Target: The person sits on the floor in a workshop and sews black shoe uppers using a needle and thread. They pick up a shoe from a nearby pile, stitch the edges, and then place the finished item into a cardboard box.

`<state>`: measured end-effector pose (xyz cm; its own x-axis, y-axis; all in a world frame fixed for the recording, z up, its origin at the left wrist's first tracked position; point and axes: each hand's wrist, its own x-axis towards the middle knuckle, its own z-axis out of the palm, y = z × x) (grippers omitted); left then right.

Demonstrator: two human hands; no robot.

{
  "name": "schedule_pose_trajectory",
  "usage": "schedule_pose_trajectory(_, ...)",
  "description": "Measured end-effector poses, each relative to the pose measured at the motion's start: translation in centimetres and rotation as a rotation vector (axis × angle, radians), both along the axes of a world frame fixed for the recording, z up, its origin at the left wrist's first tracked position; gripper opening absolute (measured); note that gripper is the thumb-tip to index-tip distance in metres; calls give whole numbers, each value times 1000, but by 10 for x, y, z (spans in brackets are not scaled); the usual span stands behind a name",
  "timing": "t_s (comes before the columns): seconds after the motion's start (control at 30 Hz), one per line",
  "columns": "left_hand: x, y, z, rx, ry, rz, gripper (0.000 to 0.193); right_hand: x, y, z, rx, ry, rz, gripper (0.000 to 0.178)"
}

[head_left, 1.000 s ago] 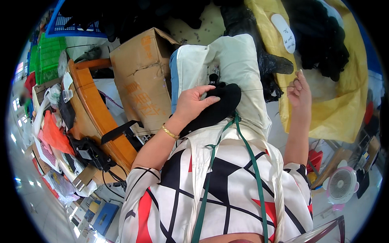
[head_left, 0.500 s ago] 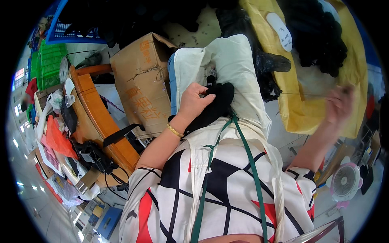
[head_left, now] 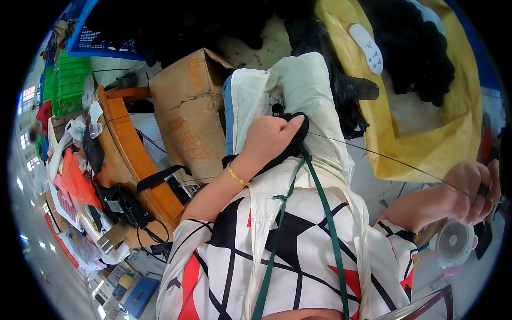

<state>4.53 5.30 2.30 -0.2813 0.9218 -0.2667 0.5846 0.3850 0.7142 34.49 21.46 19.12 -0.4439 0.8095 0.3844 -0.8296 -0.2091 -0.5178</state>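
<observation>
A black fabric piece (head_left: 296, 144) is pinned on the cream-clad lap (head_left: 306, 101) by the closed left hand (head_left: 269, 138). A taut thread (head_left: 384, 158) is held out to the right edge by the pinched right hand (head_left: 469, 192). The lap is crowded by a cardboard box (head_left: 186, 112) and a yellow sack (head_left: 426, 144); open floor lies beneath the thread.
</observation>
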Motion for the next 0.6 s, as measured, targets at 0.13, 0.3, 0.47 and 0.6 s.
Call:
schedule_pose_trajectory(0.13, -5, -1, -24, -116, 58, -173, 38, -2, 12, -7, 82, -104, 133, 23)
schedule_pose_trajectory(0.3, -21, -16, -20, -326, -894, 316, 13, 3, 20, -66, -19, -537, -133, 32)
schedule_pose_trajectory(0.47, -22, -27, -31, -226, -1365, 667, 13, -15, 36, -137, -76, -1524, -115, 16)
schedule_pose_trajectory(0.6, -23, -30, -33, -233, -1471, 634, 12, -22, 31, -180, 350, -1881, -220, 9)
